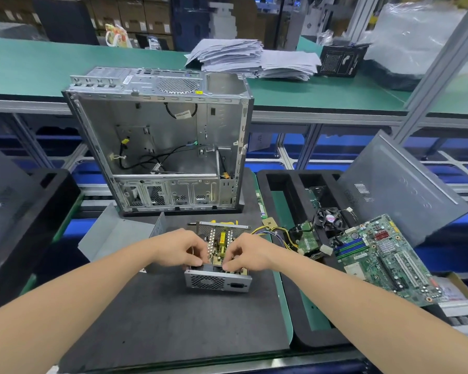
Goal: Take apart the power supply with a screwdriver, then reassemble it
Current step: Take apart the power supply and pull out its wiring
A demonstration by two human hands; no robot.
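Observation:
The open power supply [217, 279] sits on the dark mat in front of me, with its grey vented wall facing me and its circuit board [220, 245] exposed on top. My left hand [183, 248] grips the board's left edge with curled fingers. My right hand [247, 253] pinches the board's right edge near the front. The supply's grey metal cover [119, 230] lies off to the left. A bundle of yellow and black wires [270, 233] runs from the supply to the right. No screwdriver is in view.
An empty computer case [160, 141] stands open behind the supply. To the right, a black foam tray [287, 184] carries a motherboard [384, 255], a small fan [330, 220] and the case side panel [397, 190]. Paper stacks [254, 59] lie on the far green bench.

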